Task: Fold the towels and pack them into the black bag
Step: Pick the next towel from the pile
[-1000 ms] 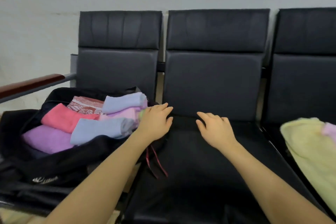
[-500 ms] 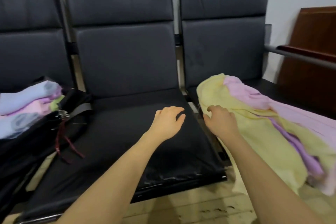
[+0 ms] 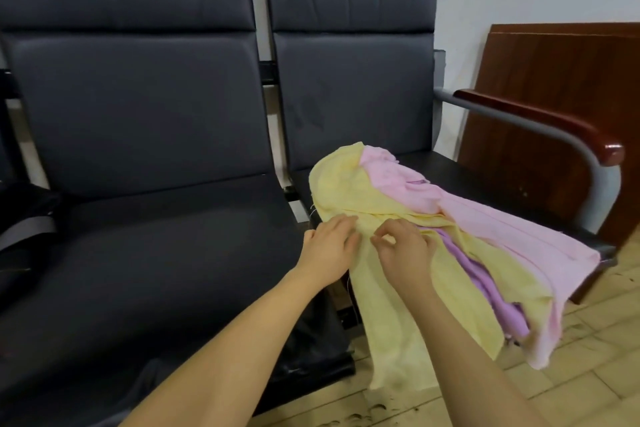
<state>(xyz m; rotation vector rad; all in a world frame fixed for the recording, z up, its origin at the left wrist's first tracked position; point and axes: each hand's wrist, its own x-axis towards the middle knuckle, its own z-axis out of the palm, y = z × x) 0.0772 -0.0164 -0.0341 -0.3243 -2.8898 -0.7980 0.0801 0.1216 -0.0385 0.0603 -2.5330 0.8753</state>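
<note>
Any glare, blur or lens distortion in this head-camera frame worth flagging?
Head view: soft, even light; one small glare spot on the glossy wooden armrest; wide-angle bending of the chair backs near the edges; left hand, right hand and yellow towel look slightly soft.

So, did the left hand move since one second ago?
Yes. The left hand went right, from beside the bag across the middle seat to the yellow towel on the right seat.

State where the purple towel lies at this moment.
In the head view, right of centre, the purple towel lies sandwiched in the pile on the right-hand seat, between the yellow towel and the pink towel, just beyond the right hand.
</note>
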